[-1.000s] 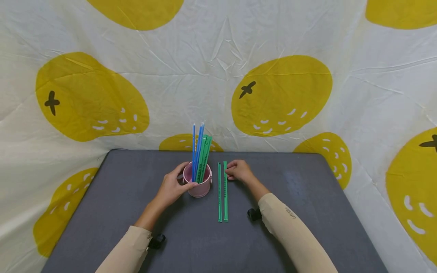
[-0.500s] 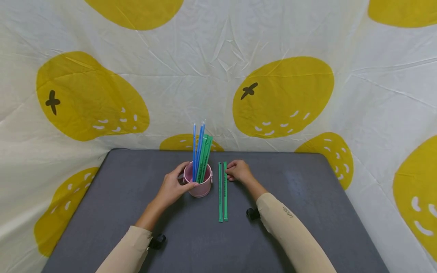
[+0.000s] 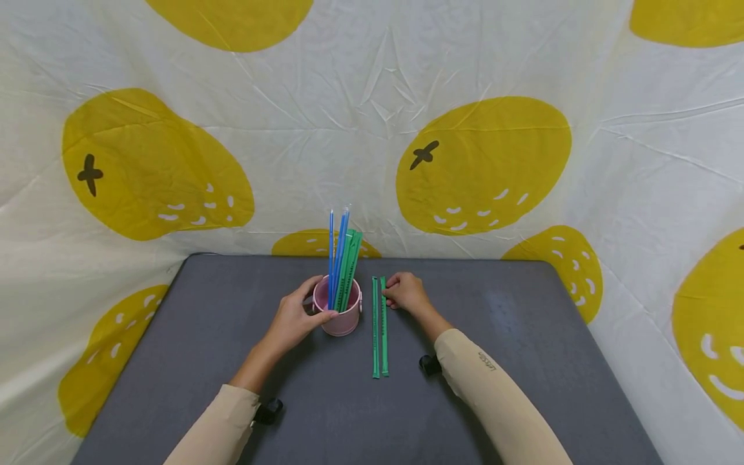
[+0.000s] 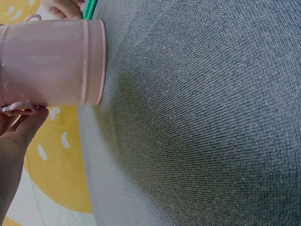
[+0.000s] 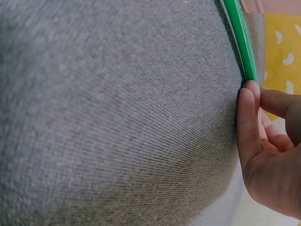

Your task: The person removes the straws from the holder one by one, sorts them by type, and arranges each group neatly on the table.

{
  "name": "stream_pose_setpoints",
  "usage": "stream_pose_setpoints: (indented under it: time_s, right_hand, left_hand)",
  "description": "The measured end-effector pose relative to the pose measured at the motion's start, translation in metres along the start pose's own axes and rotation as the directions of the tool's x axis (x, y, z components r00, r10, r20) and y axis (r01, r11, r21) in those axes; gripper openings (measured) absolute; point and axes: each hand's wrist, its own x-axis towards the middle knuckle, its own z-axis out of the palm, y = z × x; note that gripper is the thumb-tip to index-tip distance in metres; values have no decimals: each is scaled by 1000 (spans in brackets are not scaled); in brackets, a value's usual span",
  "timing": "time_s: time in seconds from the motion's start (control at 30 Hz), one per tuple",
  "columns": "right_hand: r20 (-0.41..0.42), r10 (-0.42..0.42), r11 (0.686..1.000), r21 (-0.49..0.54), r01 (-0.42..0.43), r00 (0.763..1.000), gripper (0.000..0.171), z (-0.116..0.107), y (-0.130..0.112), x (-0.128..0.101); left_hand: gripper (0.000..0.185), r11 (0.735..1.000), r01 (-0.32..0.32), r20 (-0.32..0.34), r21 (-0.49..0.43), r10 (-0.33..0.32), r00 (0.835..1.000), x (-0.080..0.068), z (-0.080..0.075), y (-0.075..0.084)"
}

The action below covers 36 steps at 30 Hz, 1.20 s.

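A slim green packet (image 3: 385, 342) lies lengthwise on the dark grey table (image 3: 349, 426), a line of dark print along it too small to read. The right hand (image 3: 409, 292) pinches its far end, thumb and fingertips brought together on it with hardly any gap. Just beside it, nearly parallel, lies a second green packet (image 3: 375, 336), also bearing print that cannot be made out.

To the left stands a pink bucket (image 3: 341, 325), upright on the table; the left hand (image 3: 293, 316) grips it, thumb at the near rim and fingers curved about its left side. Inside lean printed green packets (image 3: 349, 265), their lettering illegible, and clear-wrapped blue sticks (image 3: 331, 255).

The right sleeve (image 3: 500, 387), beige, carries a short dark word that seems to begin "Le"; the rest is unclear. Behind the table hangs a white cloth (image 3: 325, 129) patterned with yellow fruit shapes (image 3: 482, 174).
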Motion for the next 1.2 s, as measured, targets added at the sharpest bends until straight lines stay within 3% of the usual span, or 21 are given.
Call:
stream_pose_setpoints:
  time_s: [0.87, 1.1, 1.2]
  right_hand:
    - [-38, -33, 996, -83, 30, 999, 13, -6, -2, -8]
    - [-66, -151, 974, -180, 137, 986, 20, -13, -12, -7]
    - [-56, -206, 966, -171, 194, 977, 25, -14, -20, -9]
  left_hand:
    - [82, 1000, 3, 3, -11, -3, 1000, 1, 0, 0]
    - [81, 1000, 1, -1, -4, -1, 1000, 1, 0, 1]
    - [81, 1000, 2, -1, -1, -2, 1000, 0, 0, 1]
